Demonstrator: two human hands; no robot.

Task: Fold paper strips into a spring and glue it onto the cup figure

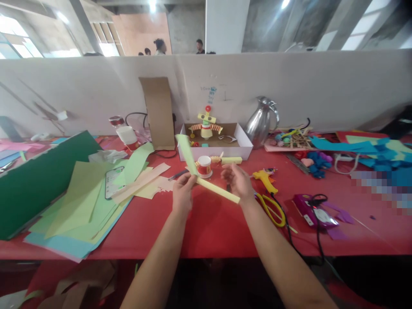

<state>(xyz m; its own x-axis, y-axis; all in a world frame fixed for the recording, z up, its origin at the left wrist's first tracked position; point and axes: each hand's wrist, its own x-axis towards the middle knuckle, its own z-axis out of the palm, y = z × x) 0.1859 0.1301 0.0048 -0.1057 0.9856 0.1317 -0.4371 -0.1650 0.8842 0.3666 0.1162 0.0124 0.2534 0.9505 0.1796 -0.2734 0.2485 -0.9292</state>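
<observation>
Between the thumb and fingers of my left hand [184, 187] is a paper strip. Its pale yellow length [219, 190] slants down to the right, and a light green, slightly blurred length [187, 155] rises from the same grip. Whether these are one folded piece or two, I cannot tell. My right hand [236, 179] hovers by the yellow end with curved fingers apart, gripping nothing visible. Just beyond the hands stands a red and white paper cup [204, 166], with a pale yellow paper roll [231, 160] to its right.
A white box [222, 153] holds a small paper robot figure [206, 128]. To the right are a yellow glue gun [266, 180], yellow-handled scissors [273, 210], a purple power strip [313, 212] with cables and a steel jug [261, 122]. Coloured paper sheets [72, 206] and a green board [48, 180] lie left.
</observation>
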